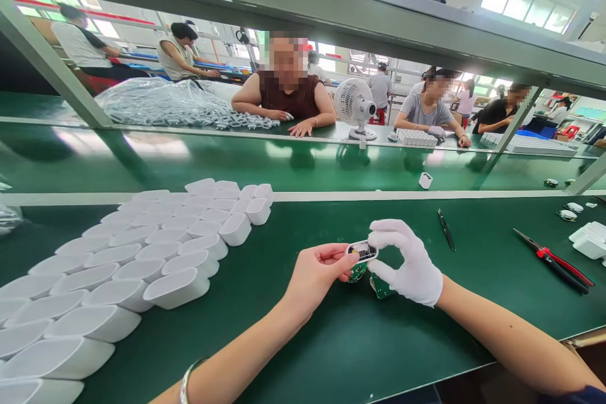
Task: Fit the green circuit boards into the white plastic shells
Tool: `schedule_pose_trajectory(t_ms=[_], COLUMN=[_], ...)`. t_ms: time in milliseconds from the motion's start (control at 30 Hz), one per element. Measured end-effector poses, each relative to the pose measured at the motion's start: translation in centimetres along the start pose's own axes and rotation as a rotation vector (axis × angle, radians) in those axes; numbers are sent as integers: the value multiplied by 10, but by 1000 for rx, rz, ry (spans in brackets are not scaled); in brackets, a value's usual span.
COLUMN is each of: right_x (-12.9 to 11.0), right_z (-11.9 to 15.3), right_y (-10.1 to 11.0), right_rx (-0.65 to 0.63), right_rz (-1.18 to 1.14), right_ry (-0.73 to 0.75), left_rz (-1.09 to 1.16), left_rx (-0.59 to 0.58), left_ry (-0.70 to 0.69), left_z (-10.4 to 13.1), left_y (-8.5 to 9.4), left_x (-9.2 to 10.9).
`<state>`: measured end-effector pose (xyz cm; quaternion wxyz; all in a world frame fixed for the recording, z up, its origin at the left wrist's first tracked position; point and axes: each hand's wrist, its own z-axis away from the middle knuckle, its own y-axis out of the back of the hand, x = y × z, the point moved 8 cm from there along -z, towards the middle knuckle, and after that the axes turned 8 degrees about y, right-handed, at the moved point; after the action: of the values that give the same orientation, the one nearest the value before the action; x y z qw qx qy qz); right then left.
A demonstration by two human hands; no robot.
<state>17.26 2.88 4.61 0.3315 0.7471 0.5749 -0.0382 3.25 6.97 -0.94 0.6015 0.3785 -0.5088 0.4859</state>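
A small white oval plastic casing (364, 245) with dark parts inside is held up over the green table between my two hands. My bare left hand (316, 274) pinches its left side, thumb laid over the opening. On the other side, my right hand (411, 265), in a white glove, grips the casing between thumb and fingers. Just below, one green circuit board (357, 273) shows under the casing; whether it is attached to it I cannot tell. Another green circuit board (380, 288) is partly hidden by my gloved thumb and palm.
Rows of white oval shells (177, 284) cover the left side. To the right lie tweezers (445, 230), red-and-black pliers (553, 260) and white casings (589, 240). One white shell (425, 180) stands on the green belt (227, 164). Co-workers sit opposite, beside a fan (355, 104).
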Motion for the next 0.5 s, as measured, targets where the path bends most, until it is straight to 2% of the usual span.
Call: schedule_pose_trajectory(t_ms=[67, 133, 200, 300, 367, 433, 500], right_x=[9, 19, 21, 10, -4, -20, -29], right_z=[1, 6, 10, 7, 3, 0, 1], right_y=[-1, -11, -19, -13, -3, 3, 5], right_rx=[29, -20, -76, -45, -13, -17, -22], right_rz=[-196, -366, -448, -366, -196, -17, 104], right_ry=[-131, -276, -329, -187, -11, 159, 264], left_rz=[-26, -80, -172, -401, -567, -682, -722], left_rx=[70, 157, 224, 291, 289, 212, 132], left_ry=[-151, -377, -620, -889, -964, -1011, -1039], left_z=[5, 17, 33, 55, 60, 64, 69], left_y=[5, 10, 10, 6, 4, 1, -1], left_x=[9, 24, 37, 47, 46, 42, 37])
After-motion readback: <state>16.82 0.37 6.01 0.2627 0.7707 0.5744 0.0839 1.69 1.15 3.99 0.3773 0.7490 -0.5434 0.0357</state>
